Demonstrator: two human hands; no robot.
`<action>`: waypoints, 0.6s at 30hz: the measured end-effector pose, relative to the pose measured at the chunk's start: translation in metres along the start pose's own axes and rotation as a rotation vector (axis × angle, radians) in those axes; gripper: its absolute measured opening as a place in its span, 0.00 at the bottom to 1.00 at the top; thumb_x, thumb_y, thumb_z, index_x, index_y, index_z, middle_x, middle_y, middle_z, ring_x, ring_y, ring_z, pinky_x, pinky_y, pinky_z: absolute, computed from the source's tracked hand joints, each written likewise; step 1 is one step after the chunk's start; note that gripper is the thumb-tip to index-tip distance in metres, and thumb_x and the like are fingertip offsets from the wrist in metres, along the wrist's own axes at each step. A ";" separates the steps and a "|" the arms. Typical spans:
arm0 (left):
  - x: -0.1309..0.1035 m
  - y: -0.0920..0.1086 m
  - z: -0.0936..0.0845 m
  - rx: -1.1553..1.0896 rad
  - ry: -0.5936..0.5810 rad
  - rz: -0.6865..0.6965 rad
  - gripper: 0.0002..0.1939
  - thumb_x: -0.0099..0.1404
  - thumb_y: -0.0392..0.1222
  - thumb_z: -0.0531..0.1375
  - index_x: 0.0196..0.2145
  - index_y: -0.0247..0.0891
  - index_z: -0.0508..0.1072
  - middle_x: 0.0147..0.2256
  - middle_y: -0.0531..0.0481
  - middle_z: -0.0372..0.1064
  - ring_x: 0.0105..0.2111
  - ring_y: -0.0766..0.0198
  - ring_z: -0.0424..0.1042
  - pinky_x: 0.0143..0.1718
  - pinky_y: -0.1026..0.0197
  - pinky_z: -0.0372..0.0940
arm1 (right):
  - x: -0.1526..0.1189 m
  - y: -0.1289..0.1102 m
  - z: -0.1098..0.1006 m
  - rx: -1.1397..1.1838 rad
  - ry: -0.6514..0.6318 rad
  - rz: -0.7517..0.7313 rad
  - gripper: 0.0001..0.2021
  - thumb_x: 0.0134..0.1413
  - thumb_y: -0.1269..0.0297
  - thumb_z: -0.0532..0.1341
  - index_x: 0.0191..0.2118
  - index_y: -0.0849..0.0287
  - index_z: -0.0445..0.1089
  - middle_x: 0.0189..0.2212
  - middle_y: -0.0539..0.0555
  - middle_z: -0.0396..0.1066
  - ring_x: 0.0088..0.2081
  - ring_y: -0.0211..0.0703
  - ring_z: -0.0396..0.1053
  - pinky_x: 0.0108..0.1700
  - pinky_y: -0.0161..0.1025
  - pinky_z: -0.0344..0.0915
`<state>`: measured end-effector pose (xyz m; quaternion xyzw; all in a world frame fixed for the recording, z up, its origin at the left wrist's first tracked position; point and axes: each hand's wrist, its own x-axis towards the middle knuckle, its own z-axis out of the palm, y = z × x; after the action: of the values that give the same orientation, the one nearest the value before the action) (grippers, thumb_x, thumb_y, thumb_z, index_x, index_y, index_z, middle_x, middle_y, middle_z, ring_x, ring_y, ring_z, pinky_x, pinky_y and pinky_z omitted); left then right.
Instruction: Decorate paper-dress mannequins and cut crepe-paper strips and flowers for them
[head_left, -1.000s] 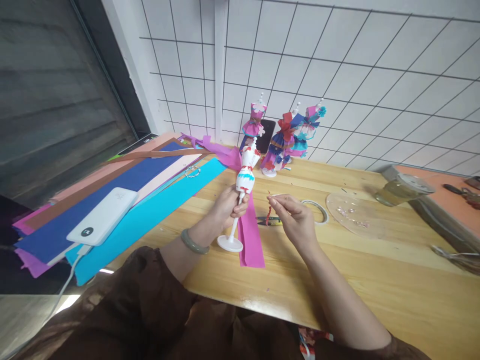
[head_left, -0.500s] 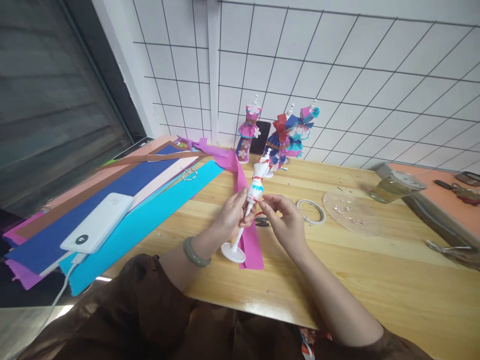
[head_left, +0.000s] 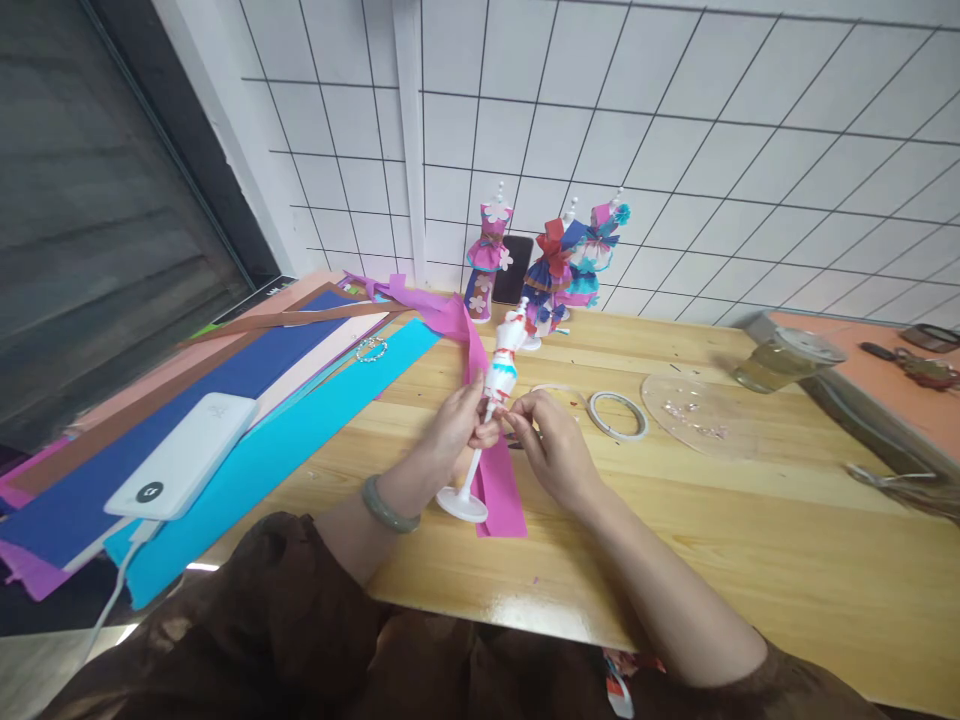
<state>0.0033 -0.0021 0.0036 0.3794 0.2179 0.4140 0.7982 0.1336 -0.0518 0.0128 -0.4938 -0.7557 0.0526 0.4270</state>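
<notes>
My left hand [head_left: 454,430] is wrapped round the stem of a small white dress-form mannequin [head_left: 501,372] just under its torso. Red and light-blue marks band the torso, which leans a little to the right above a round white base. My right hand [head_left: 559,450] pinches thumb and forefinger together at the torso's lower right edge; what lies between the fingertips is too small to make out. Behind and below the stem runs a magenta crepe-paper strip [head_left: 501,495]. A dark-handled tool, mostly hidden, rests beyond my right fingertips.
Dressed mannequins [head_left: 551,265] and a phone [head_left: 515,265] stand by the tiled wall. At left, coloured paper sheets [head_left: 300,440] lie under a white power bank [head_left: 184,455]. To the right are a tape roll [head_left: 619,436], a clear dish [head_left: 675,395] of small bits and a lidded cup [head_left: 784,362].
The view has shifted slightly. Both hands and the mannequin sit a little further left in it. My right hand stays pinched at the torso's lower edge, and a pale tape end shows behind it.
</notes>
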 end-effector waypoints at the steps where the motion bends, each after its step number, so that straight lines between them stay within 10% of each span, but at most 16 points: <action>1: 0.001 0.002 -0.002 -0.020 0.010 0.006 0.22 0.59 0.58 0.53 0.27 0.33 0.64 0.19 0.56 0.57 0.12 0.80 0.48 0.11 0.74 0.41 | 0.000 -0.001 0.000 0.005 -0.004 -0.013 0.07 0.58 0.64 0.52 0.30 0.56 0.63 0.26 0.53 0.65 0.30 0.41 0.62 0.32 0.39 0.59; 18: -0.005 -0.002 0.004 -0.035 -0.077 -0.055 0.21 0.60 0.58 0.52 0.28 0.34 0.64 0.20 0.55 0.58 0.12 0.79 0.50 0.11 0.74 0.43 | -0.001 0.003 -0.003 -0.034 0.174 -0.027 0.04 0.54 0.64 0.57 0.36 0.55 0.66 0.31 0.53 0.68 0.30 0.41 0.64 0.36 0.41 0.61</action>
<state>0.0048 -0.0086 0.0045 0.3748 0.1900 0.3806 0.8237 0.1382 -0.0516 0.0126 -0.4934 -0.7231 -0.0089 0.4832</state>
